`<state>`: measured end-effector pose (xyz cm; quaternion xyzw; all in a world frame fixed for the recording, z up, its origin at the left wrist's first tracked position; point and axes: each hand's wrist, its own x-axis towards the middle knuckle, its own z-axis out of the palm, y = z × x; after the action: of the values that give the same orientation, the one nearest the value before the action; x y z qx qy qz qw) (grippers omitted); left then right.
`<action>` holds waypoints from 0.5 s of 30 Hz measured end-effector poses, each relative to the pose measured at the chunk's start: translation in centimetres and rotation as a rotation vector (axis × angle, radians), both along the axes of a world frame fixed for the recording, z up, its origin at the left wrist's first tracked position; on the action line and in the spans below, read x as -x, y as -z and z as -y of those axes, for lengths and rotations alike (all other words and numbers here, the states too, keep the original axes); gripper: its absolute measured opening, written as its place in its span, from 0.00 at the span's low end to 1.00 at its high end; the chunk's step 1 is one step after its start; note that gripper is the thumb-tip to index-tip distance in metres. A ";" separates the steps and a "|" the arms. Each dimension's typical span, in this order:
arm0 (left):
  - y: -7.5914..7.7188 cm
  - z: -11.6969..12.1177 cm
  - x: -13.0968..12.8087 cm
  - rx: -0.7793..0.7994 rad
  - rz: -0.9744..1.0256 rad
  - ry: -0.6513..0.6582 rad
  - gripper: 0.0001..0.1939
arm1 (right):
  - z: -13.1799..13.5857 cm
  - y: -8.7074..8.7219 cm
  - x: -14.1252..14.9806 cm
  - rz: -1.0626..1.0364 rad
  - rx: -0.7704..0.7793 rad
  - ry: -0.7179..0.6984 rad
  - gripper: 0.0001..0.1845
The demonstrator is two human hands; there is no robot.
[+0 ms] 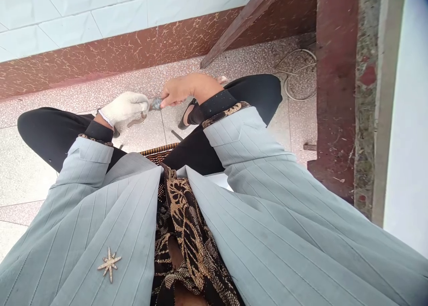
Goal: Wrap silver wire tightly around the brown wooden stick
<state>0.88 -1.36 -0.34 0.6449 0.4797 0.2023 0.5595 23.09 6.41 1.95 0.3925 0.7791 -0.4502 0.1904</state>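
Note:
My left hand point(124, 106), in a white knitted glove, is closed with its fingers pinched together. A brown curved piece point(137, 120) sticks out below the gloved fingertips; its kind is not clear. My bare right hand point(182, 90) wraps around a short grey tool with a wrapped grip point(155, 103), which spans the small gap between both hands. Its far end meets the left glove, and my right fingers hide the rest. Both hands are held above the floor, between my spread knees.
A woven basket point(160, 150) sits below, partly hidden by my legs. A dark thin piece point(177, 135) lies on the speckled tile floor point(100, 94). A wooden pole point(234, 27) leans at the wall. At right are a coiled pale cable point(286, 86) and a red-brown wooden frame point(336, 92).

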 end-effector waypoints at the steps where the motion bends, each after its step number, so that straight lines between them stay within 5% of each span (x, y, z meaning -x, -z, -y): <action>1: 0.2 -0.1 0.2 0.005 0.007 0.005 0.09 | 0.1 0.0 -0.2 -0.006 0.113 -0.084 0.21; 4: 0.9 -0.6 0.7 -0.028 0.123 -0.030 0.09 | 0.3 -0.4 -1.1 -0.261 0.337 -0.154 0.17; 6: 0.9 -0.9 0.8 -0.080 0.210 -0.068 0.13 | 0.2 -0.8 -1.8 -0.658 0.365 0.028 0.17; 8: 0.7 -1.0 0.7 -0.095 0.232 -0.068 0.15 | 0.1 -1.2 -2.1 -0.969 0.322 0.359 0.16; 12: -0.1 -0.9 0.3 -0.021 0.166 -0.045 0.12 | 0.0 -1.6 -1.2 -0.913 0.269 0.805 0.18; 15: -0.3 -0.8 0.1 -0.005 0.099 -0.033 0.10 | 0.1 -1.5 -0.3 -0.741 0.142 0.868 0.17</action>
<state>0.81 -0.53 -0.03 0.6277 0.4614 0.2443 0.5775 23.41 6.32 3.48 0.4786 0.5292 -0.6458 -0.2717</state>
